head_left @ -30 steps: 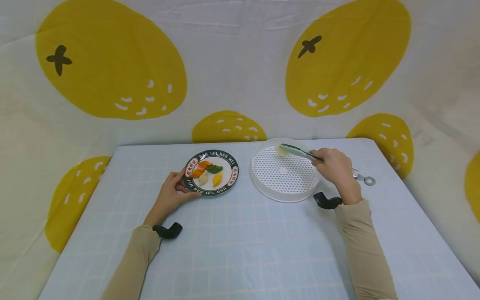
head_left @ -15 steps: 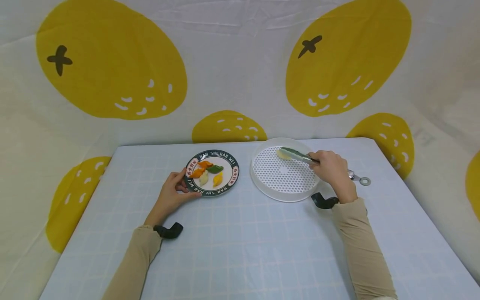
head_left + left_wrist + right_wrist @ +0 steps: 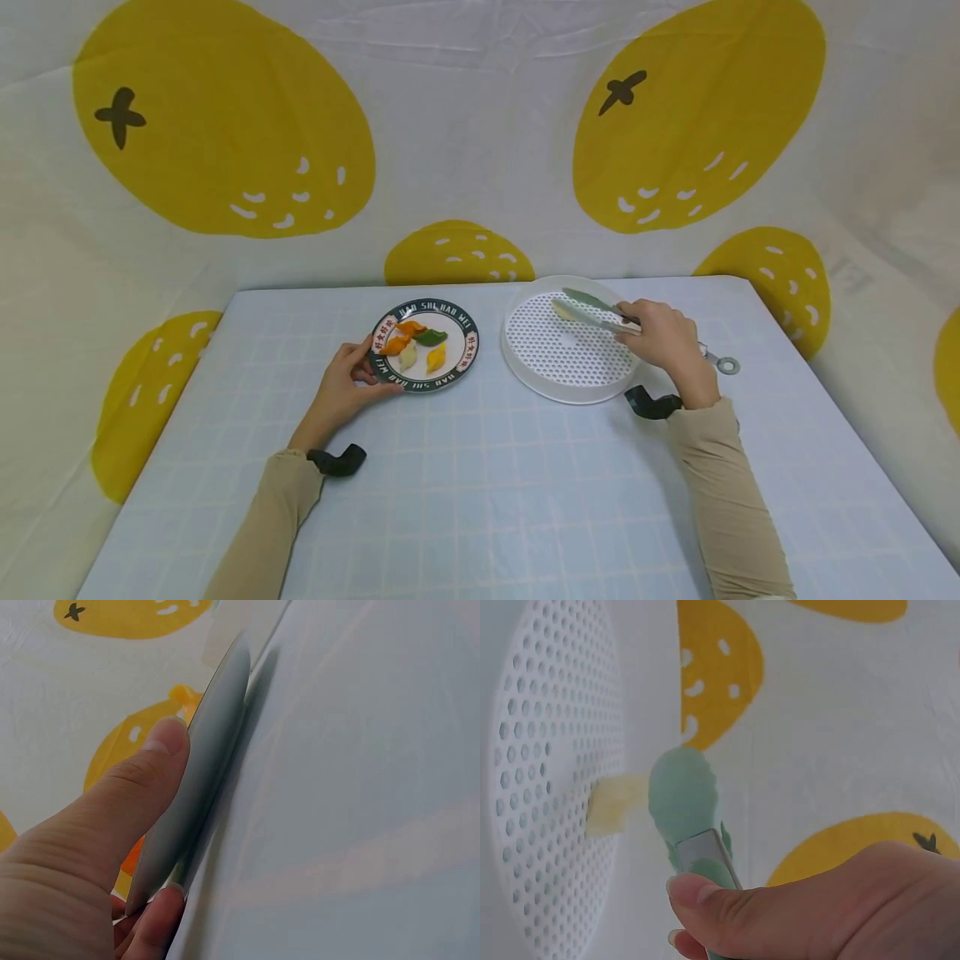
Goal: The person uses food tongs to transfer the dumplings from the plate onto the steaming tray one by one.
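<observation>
Both arms [image 3: 262, 521] are stretched forward, well apart. The left hand [image 3: 347, 383] is set in a pinch, thumb [image 3: 131, 780] opposed to fingers [image 3: 156, 922]; the right hand [image 3: 663, 337] is curled in a grip.

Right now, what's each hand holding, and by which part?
Left hand pinches the plate by its rim; right hand grips the tongs by their arms, behind the tips.
</observation>
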### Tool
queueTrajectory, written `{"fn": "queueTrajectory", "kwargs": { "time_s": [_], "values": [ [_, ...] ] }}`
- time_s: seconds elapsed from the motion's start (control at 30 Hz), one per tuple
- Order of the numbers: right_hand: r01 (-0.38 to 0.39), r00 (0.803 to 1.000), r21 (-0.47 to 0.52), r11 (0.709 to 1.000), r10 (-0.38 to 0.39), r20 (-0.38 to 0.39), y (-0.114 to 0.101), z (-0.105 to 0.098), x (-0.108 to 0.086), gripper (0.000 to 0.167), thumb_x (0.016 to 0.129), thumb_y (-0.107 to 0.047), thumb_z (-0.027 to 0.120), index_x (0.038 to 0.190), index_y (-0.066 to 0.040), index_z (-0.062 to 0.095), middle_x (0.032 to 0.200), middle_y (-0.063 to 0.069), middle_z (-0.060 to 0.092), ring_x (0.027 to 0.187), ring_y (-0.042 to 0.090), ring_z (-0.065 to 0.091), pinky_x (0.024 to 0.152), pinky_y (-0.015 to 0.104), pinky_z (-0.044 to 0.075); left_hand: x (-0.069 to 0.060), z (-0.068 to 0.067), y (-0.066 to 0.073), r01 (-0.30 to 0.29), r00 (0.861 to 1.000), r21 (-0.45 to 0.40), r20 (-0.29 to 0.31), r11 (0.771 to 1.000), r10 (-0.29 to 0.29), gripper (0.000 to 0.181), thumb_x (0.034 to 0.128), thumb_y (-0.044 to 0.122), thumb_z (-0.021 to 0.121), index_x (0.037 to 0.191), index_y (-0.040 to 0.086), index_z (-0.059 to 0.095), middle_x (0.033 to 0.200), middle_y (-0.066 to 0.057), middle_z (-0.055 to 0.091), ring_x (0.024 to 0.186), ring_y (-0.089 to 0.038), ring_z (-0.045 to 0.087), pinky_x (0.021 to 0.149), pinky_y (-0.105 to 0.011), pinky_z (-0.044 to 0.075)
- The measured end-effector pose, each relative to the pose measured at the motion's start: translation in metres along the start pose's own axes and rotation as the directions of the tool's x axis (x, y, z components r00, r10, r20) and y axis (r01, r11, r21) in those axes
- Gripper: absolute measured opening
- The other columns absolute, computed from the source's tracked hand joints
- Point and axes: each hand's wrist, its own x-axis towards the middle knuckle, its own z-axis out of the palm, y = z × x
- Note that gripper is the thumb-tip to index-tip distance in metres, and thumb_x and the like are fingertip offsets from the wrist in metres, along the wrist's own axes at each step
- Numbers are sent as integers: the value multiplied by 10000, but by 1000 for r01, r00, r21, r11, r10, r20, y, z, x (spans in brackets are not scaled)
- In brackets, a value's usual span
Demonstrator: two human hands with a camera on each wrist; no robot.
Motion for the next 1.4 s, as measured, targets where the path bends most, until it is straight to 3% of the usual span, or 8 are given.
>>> {"fn": "queueTrajectory", "kwargs": {
  "time_s": [0.23, 0.57, 0.93, 1.17, 1.4],
  "values": [
    [62, 997, 33, 998, -60, -50, -9, -2, -4, 494, 889, -181, 716, 1340, -17, 600, 1129, 191, 657, 887, 345, 563, 704, 494, 466, 1, -1, 0, -4, 1000, 9, -3, 1000, 4, 1082, 707, 425, 890, 1553, 75, 312, 1178, -96, 449, 913, -201, 506, 748, -197, 449],
    [169, 982, 72, 983, -162, -95, -42, 1, -7, 516, 882, -189, 736, 1358, -40, 600, 1108, 146, 670, 821, 291, 575, 624, 423, 452, 3, -1, 0, 4, 1000, 3, -4, 1000, -4, 1092, 704, 449, 885, 1557, 90, 306, 1157, -93, 443, 909, -209, 505, 747, -210, 447],
    [313, 946, 86, 946, -302, -114, -75, 12, -4, 439, 839, -153, 783, 1259, -80, 677, 1006, 66, 692, 758, 238, 570, 583, 373, 437, 3, 0, 2, 2, 1000, -8, 4, 1000, -2, 1082, 710, 436, 885, 1554, 77, 310, 1165, -98, 444, 921, -216, 502, 758, -212, 451],
    [382, 923, 74, 921, -376, -75, -93, 19, -1, 409, 837, -153, 788, 1231, -89, 695, 1005, 38, 693, 795, 223, 569, 656, 387, 469, 2, 1, 4, 2, 1000, -4, 15, 1000, -2, 1093, 710, 453, 879, 1558, 81, 299, 1165, -102, 443, 919, -217, 504, 773, -243, 456],
    [443, 896, 66, 894, -443, -16, -107, 25, -2, 437, 830, -144, 797, 1255, -131, 697, 1061, 12, 695, 806, 185, 565, 644, 351, 471, 1, -1, 2, 3, 1000, 0, 8, 1000, -3, 1088, 713, 448, 880, 1559, 85, 299, 1182, -94, 443, 926, -211, 503, 764, -229, 453]
  ]
}}
